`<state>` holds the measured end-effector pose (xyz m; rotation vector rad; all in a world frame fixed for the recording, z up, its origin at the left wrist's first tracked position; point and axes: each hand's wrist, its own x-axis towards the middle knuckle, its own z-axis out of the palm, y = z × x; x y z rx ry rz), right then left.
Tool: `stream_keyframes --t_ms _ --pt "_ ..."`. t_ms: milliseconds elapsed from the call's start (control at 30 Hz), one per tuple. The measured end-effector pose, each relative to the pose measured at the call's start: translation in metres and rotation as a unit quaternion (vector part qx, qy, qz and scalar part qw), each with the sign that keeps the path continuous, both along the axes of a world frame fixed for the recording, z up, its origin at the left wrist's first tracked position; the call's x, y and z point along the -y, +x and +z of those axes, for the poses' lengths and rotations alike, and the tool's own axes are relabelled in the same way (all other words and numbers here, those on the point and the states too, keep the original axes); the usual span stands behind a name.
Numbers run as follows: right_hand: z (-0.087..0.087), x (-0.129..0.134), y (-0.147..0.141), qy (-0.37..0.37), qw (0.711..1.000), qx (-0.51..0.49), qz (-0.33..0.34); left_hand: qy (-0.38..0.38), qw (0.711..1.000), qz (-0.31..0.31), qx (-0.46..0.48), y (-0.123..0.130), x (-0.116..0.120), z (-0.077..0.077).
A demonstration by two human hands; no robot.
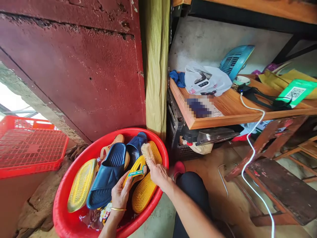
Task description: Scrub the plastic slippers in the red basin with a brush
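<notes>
A red basin holds water and several sandals. My left hand has its fingers wrapped round a yellow sandal with a teal-trimmed strap. Gripped in my right hand is a scrubbing brush, its pale bristles beside the yellow sandal. A large blue slipper lies left of my left hand, and a second blue slipper sits behind. At the left of the basin rests a yellow sole. Another yellow sole lies below my right hand.
A red plastic crate stands at the left. On the right, a wooden desk holds a plastic bag, a blue fan and a green QR-code card. A white cable hangs down near a wooden chair.
</notes>
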<state>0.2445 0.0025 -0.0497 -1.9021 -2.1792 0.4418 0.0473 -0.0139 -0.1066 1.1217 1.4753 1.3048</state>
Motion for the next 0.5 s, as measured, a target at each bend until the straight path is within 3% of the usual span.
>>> stream_keyframes --t_ms 200,333,433,500 --pt "-0.001 -0.013 0.012 0.028 0.997 -0.075 -0.016 0.053 0.992 0.056 -0.096 0.005 0.012 0.018" --pt "-0.005 -0.015 0.022 0.037 0.99 -0.128 -0.04 0.113 0.979 0.093 -0.14 0.004 0.004 0.058" --pt "-0.004 -0.017 0.03 0.04 0.985 -0.16 -0.047 0.159 0.958 0.187 -0.151 -0.014 -0.02 0.091" --pt "-0.003 -0.018 0.033 0.04 0.984 -0.17 -0.046 0.128 0.951 0.247 -0.133 -0.035 -0.04 0.104"
